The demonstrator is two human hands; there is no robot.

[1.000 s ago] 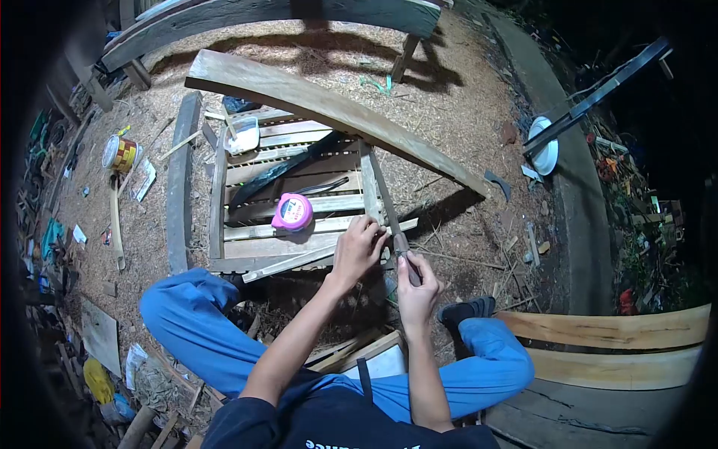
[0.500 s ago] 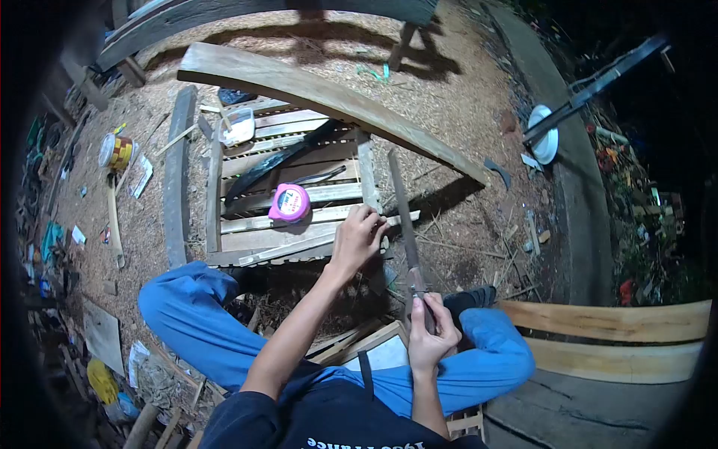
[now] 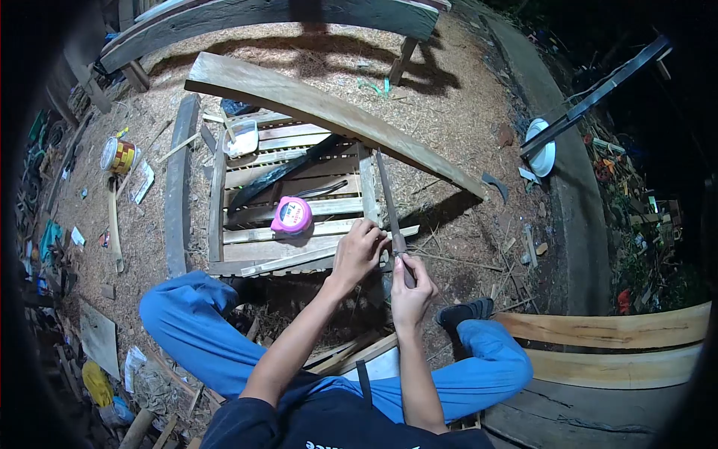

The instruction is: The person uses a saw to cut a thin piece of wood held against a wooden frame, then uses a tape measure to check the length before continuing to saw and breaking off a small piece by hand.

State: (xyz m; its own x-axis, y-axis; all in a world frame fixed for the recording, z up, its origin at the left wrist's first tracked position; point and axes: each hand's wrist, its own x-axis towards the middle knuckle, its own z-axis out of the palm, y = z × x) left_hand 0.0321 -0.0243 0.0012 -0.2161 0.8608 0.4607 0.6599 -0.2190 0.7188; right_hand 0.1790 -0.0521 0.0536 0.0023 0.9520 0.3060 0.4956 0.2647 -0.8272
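My left hand (image 3: 360, 251) is closed on a thin pale wooden strip (image 3: 307, 258), which lies slantwise along the near edge of a slatted wooden rack (image 3: 215, 202). The strip's right end pokes out past my fingers. My right hand (image 3: 413, 292) grips the handle of a long, narrow-bladed tool (image 3: 390, 198), either a saw or a knife; its edge is too small to make out. The blade points away from me and crosses the strip beside my left fingers. A pink tape measure (image 3: 292, 215) rests on the slats, close to a dark machete-like blade (image 3: 280, 172).
A thick plank (image 3: 321, 105) slants across the rack's far side. Beyond it stands a low wooden bench (image 3: 269, 26). A plastic tub (image 3: 243, 138) sits on the rack, and a yellow-red can (image 3: 118, 156) stands left. Pale boards (image 3: 613, 329) lie at right.
My right hand has moved forward and slightly left, bringing the long blade farther away and closer to my left hand. My left hand stays on the strip.
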